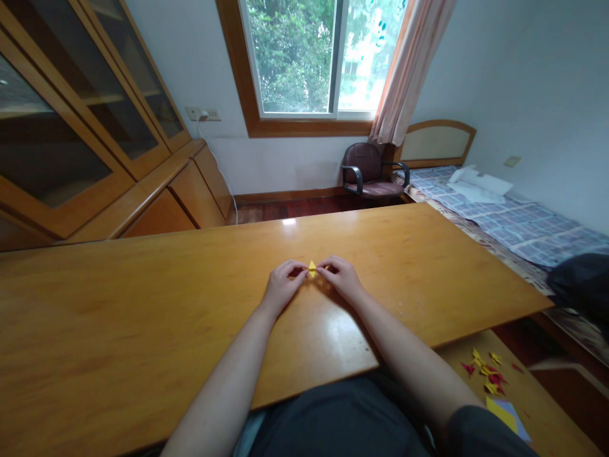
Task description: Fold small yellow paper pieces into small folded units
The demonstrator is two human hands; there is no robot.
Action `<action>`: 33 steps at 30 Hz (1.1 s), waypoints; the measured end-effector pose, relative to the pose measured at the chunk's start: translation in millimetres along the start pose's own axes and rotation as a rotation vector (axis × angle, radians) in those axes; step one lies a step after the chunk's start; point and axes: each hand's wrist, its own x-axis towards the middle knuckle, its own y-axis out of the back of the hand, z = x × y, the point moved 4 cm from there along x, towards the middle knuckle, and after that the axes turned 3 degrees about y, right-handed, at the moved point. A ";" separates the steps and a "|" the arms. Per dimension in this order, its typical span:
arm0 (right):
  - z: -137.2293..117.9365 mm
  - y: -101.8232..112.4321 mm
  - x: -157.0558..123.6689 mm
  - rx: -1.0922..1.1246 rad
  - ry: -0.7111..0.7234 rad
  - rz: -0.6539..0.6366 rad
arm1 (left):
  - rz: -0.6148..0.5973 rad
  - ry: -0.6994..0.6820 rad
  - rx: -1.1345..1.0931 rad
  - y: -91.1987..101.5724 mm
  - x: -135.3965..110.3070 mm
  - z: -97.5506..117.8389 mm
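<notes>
A yellow paper piece (312,268) is pinched between the fingertips of the left hand (281,284) and the right hand (343,277), each closed on it from its own side, just over the wooden table (143,304) near the middle of its top. The piece is seen as a small pointed shape, so the folding is judged to be well along, though whether the last crease is made cannot be told at this size. At four o'clock from the hands, on a lower surface (554,422), a scatter of yellow and red folded units (489,373) is seen, with flat sheets (505,414) lying near them at five o'clock; from these it is judged that several units are done and that some paper is left unfolded
</notes>
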 end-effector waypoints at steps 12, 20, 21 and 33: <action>3.8 -1.6 -0.2 0.027 -0.040 -0.012 | -0.002 -0.005 -0.001 -0.6 -0.6 -1.0; 3.5 -1.7 0.8 0.060 -0.071 -0.019 | -0.013 -0.007 0.006 0.1 -0.2 0.0; 3.5 -1.8 0.8 0.066 -0.077 -0.022 | -0.016 -0.008 0.006 0.1 -0.1 0.1; 7.2 -4.1 0.8 0.156 -0.162 -0.076 | -0.035 -0.018 -0.013 -1.6 -0.6 -0.3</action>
